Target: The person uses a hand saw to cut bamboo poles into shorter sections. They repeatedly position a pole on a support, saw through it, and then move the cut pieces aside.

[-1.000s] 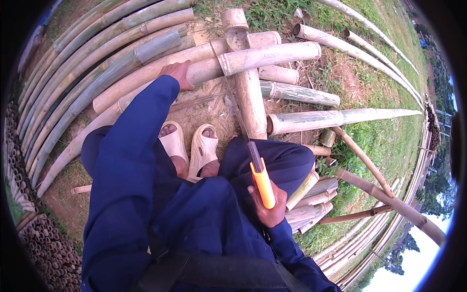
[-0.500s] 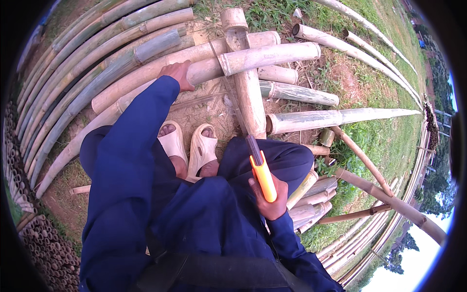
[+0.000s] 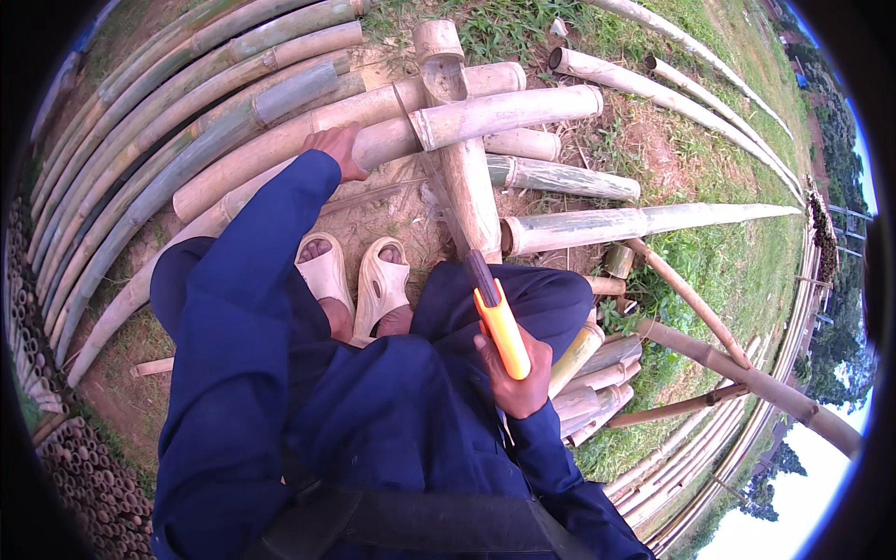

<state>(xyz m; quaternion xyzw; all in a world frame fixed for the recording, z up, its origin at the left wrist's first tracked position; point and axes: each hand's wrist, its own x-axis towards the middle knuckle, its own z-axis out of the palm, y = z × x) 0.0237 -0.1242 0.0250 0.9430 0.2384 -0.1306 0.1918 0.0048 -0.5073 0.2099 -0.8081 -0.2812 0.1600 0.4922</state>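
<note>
My left hand (image 3: 338, 151) is closed over a bamboo pole (image 3: 509, 114), pressing on it left of the saw. In my right hand (image 3: 519, 375) is the orange handle of a handsaw (image 3: 452, 205). Its thin blade runs away from me and crosses the pole beside a joint ring; how deep it sits in the bamboo I cannot tell. Right of the blade, the pole lies across a thicker bamboo support (image 3: 471, 201), which has a notch near its far end.
Long bamboo poles (image 3: 177, 140) lie side by side at the left. Cut pieces (image 3: 569, 177) rest on the ground to the right, and more are stacked (image 3: 597, 383) beside my right knee. A slanted bamboo frame (image 3: 737, 373) stands at the right. My sandalled feet (image 3: 383, 280) are below the pole.
The saw handle and my right hand have moved slightly forward, toward the pole. My left hand stays on the bamboo. The whole view has shifted a little.
</note>
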